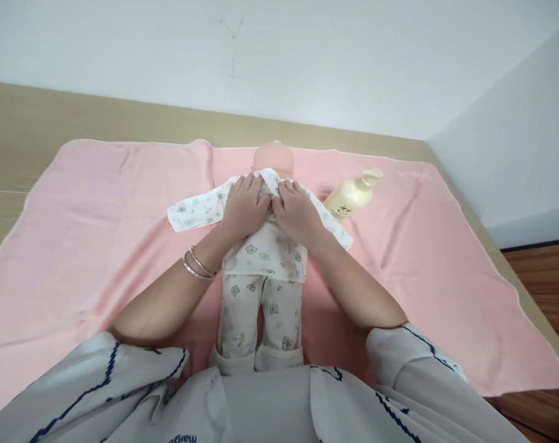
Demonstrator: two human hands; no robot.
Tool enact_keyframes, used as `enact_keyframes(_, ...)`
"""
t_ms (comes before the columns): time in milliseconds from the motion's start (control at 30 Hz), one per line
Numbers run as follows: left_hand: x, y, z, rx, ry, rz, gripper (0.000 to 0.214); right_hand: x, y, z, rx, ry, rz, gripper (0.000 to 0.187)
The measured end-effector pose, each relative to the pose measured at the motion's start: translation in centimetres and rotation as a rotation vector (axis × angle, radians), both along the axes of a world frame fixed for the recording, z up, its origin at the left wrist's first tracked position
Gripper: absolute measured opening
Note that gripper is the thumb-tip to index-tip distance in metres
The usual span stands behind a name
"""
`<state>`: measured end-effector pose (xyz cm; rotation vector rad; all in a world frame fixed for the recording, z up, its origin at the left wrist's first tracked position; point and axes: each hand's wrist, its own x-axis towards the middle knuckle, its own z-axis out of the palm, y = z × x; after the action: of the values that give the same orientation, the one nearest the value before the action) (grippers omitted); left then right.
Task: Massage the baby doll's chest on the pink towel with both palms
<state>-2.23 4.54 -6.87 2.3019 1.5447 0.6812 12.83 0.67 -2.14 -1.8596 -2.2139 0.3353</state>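
A baby doll [274, 159] lies stretched out, its bald head pointing away from me. It wears a white printed top [270, 249] and matching trousers [282, 314], with the top's sleeves spread out to both sides. My left hand [246, 206] rests on the left part of the doll's upper body, fingers extended over the cloth. Beside it, my right hand [298, 212] lies on the right part in the same way. The two thumbs come close together at the middle. Neither hand appears to grip anything. What is under the palms is hidden.
A pale yellow pump bottle [353, 194] lies tilted to the right of the doll, close to the right sleeve. Beneath everything spreads a wrinkled pink blanket [427, 258] over a wooden table [25, 111]. A white wall [330, 67] rises behind; brown wood shows at far right.
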Motion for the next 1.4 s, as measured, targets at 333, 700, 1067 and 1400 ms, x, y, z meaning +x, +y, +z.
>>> enact_keyframes(333,0.5,-0.8,0.6,-0.030,-0.024,0.089,0.060,1.3,2.4,-2.2,0.067,0.028,-0.061,0.067)
enact_keyframes(700,0.7,-0.9,0.4,-0.010,-0.058,0.127,0.057,1.0,2.0,-1.7,0.058,-0.015,-0.079,0.067)
enact_keyframes(1067,1.2,-3.0,2.5,-0.019,0.004,0.072,0.048,2.1,2.1,-0.9,0.050,0.046,0.010,0.062)
enact_keyframes(1400,0.0,-0.3,1.4,-0.030,-0.006,0.080,0.047,0.8,0.2,0.1,0.042,-0.093,0.063,0.062)
